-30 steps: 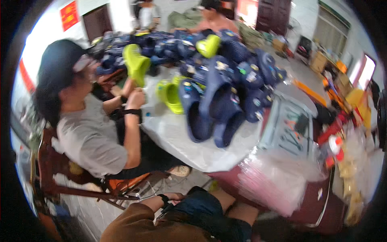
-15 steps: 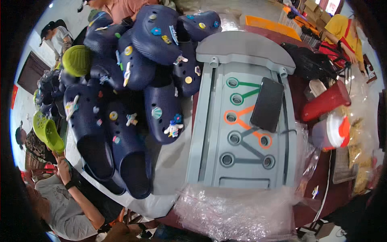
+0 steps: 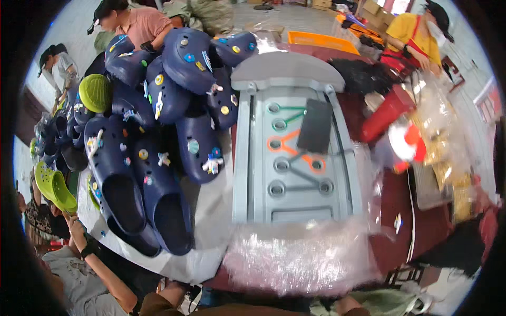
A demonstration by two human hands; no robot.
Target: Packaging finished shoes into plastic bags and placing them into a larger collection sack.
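Plastic bags (image 3: 300, 258), clear and pink-tinged, lie in a flat stack on the maroon bench (image 3: 391, 255), at the near edge and just in front of the person. They overlap, in this view, the near end of a grey plastic board (image 3: 300, 199), on which a dark flat phone (image 3: 315, 126) rests. To the left, navy clogs (image 3: 153, 189) trimmed with small coloured charms are heaped on a white sheet (image 3: 211, 237), several with their heel openings toward the person.

Person's own limbs: the left forearm (image 3: 174, 293) and the right forearm (image 3: 347, 304) show only in part at the lower edge, nearest the sheet and the bags respectively. Whether the fingers are released, clenched or grasping anything cannot be told.

Change: one second earlier the view takes in much of the seated co-worker; now it centres on the bench, and the right forearm appears below the bags. Bags and heaped clogs thus lie directly before the person, with neither seen lifted by the person's own hands.

At far left, the co-worker's hand (image 3: 77, 234) continues to hold up a lime clog (image 3: 55, 189).
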